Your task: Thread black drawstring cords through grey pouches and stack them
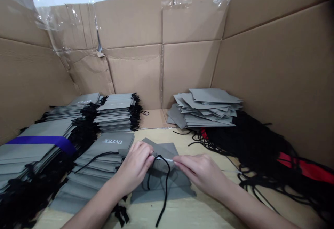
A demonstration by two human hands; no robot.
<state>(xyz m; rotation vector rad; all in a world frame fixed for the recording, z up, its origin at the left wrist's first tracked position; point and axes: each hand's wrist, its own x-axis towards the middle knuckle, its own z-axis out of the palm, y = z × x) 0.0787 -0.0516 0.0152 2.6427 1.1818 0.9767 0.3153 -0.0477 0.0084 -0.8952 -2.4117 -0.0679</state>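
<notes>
My left hand (138,159) pinches the edge of a grey drawstring pouch (160,166) in front of me. The fingers of my right hand (202,168) are closed around a thin white stick-like tool (168,159), whose tip reaches to the pouch's edge beside my left fingertips. From that spot a black cord (166,190) hangs down in a loose curve. Another black cord end (100,156) trails out to the left. Flat grey pouches (177,190) lie on the table beneath my hands. How far the tool goes into the pouch is hidden by my left fingers.
Stacks of corded grey pouches (114,112) stand at the left, one bound with a purple band (43,140). At back right is a pile of grey pouches (208,107), beside a heap of black cords (250,138) with red bands. Cardboard walls (135,23) enclose the table.
</notes>
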